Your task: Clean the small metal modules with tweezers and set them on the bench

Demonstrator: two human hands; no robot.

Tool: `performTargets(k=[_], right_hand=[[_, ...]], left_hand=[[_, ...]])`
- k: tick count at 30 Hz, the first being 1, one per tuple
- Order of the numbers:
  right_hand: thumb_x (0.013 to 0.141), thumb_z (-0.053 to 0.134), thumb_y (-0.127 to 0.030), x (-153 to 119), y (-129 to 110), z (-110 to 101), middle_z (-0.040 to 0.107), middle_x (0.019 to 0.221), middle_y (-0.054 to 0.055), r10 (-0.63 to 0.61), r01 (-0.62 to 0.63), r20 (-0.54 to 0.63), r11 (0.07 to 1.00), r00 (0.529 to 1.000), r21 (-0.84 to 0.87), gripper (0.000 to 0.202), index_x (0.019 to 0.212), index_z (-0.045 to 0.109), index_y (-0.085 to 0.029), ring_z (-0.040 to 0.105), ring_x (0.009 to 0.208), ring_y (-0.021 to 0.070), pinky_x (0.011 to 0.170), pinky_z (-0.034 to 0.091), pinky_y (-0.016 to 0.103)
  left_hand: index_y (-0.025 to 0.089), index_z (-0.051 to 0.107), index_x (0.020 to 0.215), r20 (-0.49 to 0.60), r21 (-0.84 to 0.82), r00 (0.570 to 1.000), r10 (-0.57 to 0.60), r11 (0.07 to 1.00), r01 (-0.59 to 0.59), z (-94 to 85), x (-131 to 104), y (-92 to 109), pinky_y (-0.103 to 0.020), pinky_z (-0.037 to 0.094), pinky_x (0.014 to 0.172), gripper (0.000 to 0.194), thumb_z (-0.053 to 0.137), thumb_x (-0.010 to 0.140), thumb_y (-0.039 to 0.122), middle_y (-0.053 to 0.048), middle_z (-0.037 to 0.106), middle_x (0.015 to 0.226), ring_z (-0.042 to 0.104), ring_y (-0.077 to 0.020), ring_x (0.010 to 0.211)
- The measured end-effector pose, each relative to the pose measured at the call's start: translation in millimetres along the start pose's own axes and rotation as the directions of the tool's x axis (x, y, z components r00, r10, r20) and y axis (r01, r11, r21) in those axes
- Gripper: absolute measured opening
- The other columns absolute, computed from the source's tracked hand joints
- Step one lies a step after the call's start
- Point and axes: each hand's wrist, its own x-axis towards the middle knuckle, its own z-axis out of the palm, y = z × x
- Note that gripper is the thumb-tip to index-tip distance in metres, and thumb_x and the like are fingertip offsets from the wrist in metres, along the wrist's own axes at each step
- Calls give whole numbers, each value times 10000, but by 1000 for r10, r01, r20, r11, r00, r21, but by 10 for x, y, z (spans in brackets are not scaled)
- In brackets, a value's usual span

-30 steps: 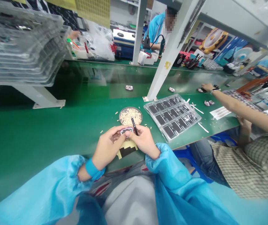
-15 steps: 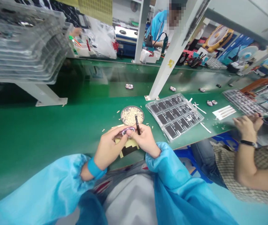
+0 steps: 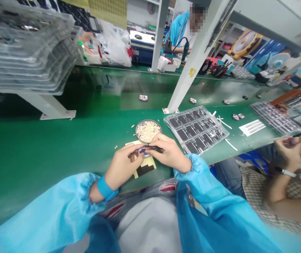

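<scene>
Between the thumb and fingers of my left hand (image 3: 121, 162) sits a small rounded device (image 3: 146, 155) with a purple and silvery rim. My right hand (image 3: 169, 151) grips black tweezers (image 3: 155, 148), lying nearly level with their tip at the device. The fingers hide much of the device, so its details are unclear. Beneath my hands lies a pale yellow sheet (image 3: 147, 162) with dark patches. Just beyond them is a round dish (image 3: 137, 135) of small cream-coloured pieces, a few of which are scattered around it.
A clear compartment tray (image 3: 189, 151) of dark flat parts lies right of the dish. Similar devices, one being this device (image 3: 143, 98), sit along the back of the green bench (image 3: 95, 137). A metal post (image 3: 178, 88) rises ahead. Stacked trays (image 3: 26, 66) stand left; a co-worker's hands (image 3: 291, 149) are right.
My right hand has shifted slightly right, and the tweezers have swung from upright to nearly level over the device. My left hand stays almost still. The co-worker's hands have lowered.
</scene>
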Motion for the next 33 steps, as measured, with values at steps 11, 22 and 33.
performTargets(k=[11,22,33], right_hand=[[921,685,-284,-15,19,-50,606,916,42,-25,29,69,998,997,-57,119,1008,736,-221,616,823,159,738,519,294],[926,685,-263,67,57,-41,622,924,33,24,-23,173,1000,985,-8,57,946,687,-210,615,870,170,780,509,293],[969,598,-278,49,225,-204,620,885,53,222,-242,-236,968,946,-60,148,903,690,-181,600,829,180,789,494,322]], left_hand=[[168,737,1152,27,-6,1000,1,1000,-1,-1,-29,-37,-253,416,586,313,592,876,204,7,566,760,489,-126,611],[199,714,1120,31,52,999,13,999,-14,-24,26,-36,-274,465,679,266,581,893,235,-29,676,888,588,-171,744],[201,683,1146,-224,343,974,-27,933,105,-758,1367,-536,-313,485,791,309,551,888,309,-61,727,1020,654,-231,904]])
